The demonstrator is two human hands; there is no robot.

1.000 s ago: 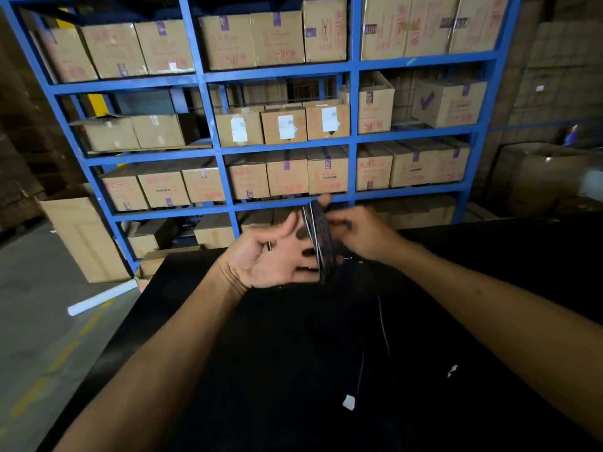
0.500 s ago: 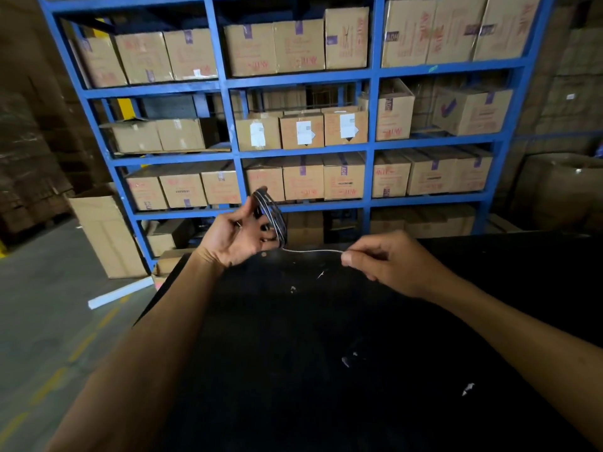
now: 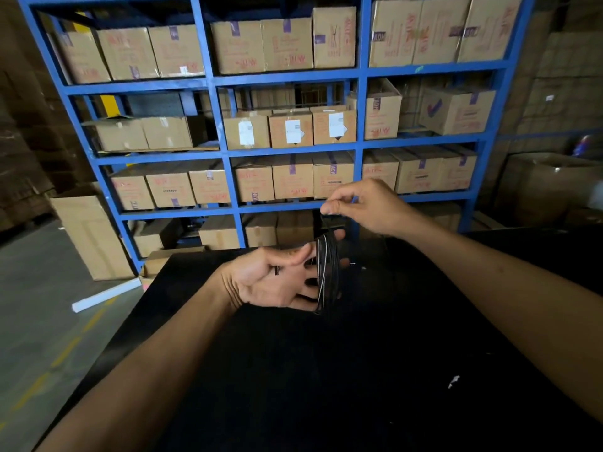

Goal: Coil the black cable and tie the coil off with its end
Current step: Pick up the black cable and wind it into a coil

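left hand (image 3: 277,282) half-open, black cable (image 3: 326,275) coil looped round fingers, upright; right hand (image 3: 362,207) pinching cable end above.

Over the near table (image 3: 326,386): left hand (image 3: 277,282) palm up, cable coil (image 3: 327,272) wound around its fingers, standing on edge at the hand's right side. Above and just right of the coil: right hand (image 3: 362,207), pinching the cable end (image 3: 332,220), which runs down to the coil's top. Behind the table: shelving rack (image 3: 287,148), boxes (image 3: 290,128) in rows on every level. Left of the table, on the floor: tilted carton (image 3: 91,236) beside the rack's foot, tube (image 3: 104,293) lying before it. Near the table's right edge: small scrap (image 3: 453,381).
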